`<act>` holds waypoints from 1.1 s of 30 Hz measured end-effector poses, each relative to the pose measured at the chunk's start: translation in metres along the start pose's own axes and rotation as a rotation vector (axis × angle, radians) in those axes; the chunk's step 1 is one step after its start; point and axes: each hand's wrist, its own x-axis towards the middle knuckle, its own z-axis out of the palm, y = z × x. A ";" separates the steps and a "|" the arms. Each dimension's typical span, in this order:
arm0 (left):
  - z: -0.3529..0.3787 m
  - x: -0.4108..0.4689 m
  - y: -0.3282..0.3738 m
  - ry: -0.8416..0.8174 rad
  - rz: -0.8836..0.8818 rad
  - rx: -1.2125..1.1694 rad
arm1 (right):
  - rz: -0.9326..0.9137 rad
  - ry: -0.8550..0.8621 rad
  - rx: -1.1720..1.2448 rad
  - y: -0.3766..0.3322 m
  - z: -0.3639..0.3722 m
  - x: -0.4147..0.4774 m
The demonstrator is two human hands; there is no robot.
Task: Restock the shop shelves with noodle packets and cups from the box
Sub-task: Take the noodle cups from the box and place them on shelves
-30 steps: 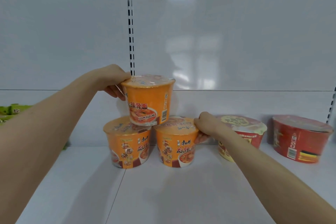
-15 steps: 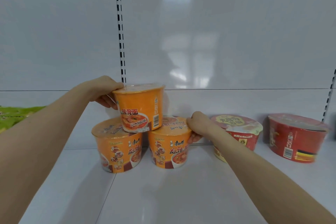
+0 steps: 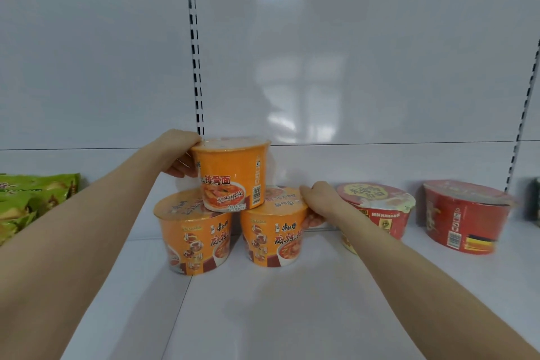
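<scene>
Left hand (image 3: 178,155) is gripping the top cup (image 3: 232,174), settling it across two orange cups; right hand (image 3: 317,203) is clamping the right-hand one (image 3: 273,232) so nothing's sliding.

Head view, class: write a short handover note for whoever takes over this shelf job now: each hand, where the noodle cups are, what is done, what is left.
Left hand grips the top orange cup by its side.
Right hand holds the lower right orange cup at its rim.
The top one sits across the lids of the lower left orange cup and the lower right one, on the shelf; red bowls to the right, green packets to the left.
Done: three-cup stack built.
Left: release if steady; box out of view, remaining stock unknown.
</scene>
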 end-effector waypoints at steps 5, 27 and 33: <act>0.002 -0.003 -0.008 0.102 0.007 -0.164 | -0.020 0.049 0.067 0.004 -0.005 -0.018; 0.012 -0.226 -0.035 0.497 0.392 0.685 | -0.656 0.101 -0.436 0.013 -0.039 -0.105; 0.027 -0.307 -0.074 0.508 0.209 0.707 | -0.879 0.021 -0.358 0.001 -0.016 -0.148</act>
